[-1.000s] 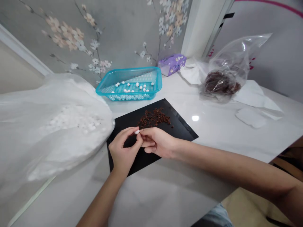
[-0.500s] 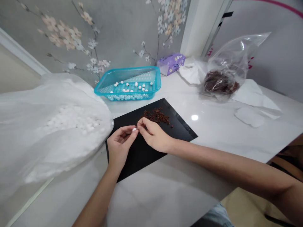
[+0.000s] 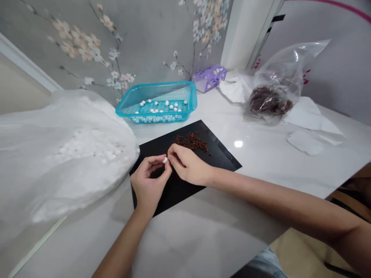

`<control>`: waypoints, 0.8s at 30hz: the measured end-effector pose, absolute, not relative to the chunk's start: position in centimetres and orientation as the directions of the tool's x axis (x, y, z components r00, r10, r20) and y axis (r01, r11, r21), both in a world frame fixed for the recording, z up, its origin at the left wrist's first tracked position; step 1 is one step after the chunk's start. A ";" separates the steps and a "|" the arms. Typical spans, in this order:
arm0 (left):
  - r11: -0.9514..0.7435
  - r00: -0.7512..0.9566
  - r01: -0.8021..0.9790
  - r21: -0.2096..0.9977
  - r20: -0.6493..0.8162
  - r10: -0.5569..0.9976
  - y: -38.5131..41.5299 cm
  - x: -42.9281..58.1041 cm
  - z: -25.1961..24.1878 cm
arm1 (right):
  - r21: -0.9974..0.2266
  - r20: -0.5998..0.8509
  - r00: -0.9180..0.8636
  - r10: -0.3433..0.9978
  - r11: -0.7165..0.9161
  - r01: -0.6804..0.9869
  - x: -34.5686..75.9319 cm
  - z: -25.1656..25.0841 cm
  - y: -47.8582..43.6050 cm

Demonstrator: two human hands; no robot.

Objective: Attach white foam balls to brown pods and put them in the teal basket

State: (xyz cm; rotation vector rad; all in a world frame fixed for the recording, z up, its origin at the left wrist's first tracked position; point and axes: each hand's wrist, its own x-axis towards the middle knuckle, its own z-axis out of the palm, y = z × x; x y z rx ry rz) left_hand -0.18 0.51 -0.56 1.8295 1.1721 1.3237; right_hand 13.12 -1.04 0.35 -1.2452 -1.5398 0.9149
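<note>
Between its thumb and index finger my left hand [image 3: 150, 175] pinches a small white ball [image 3: 165, 160]. My right hand [image 3: 185, 164] is closed in a pinch right beside that ball; whatever its fingertips hold is too small or hidden to make out. Both hands are above a black mat [image 3: 179, 189]. A loose pile of small reddish-brown pieces [image 3: 193, 142] lies on the mat just beyond my right hand.
A blue plastic basket [image 3: 124, 112] with several white balls stands behind the mat. At left bulges a large translucent white bag [image 3: 72, 185] of white balls. A purple tissue pack [image 3: 209, 78] and a clear bag of brown material [image 3: 269, 101] sit at the back right.
My left hand has turned slightly, its wrist shifting right, while keeping the white ball pinched. My right hand has barely moved. The mat's near corner has shifted a little.
</note>
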 end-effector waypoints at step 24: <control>0.014 0.001 -0.077 0.997 -0.014 1.000 2.1 -0.4 -0.7 | -0.964 -0.158 0.087 0.984 -0.134 -0.229 13.1 -0.3 -0.4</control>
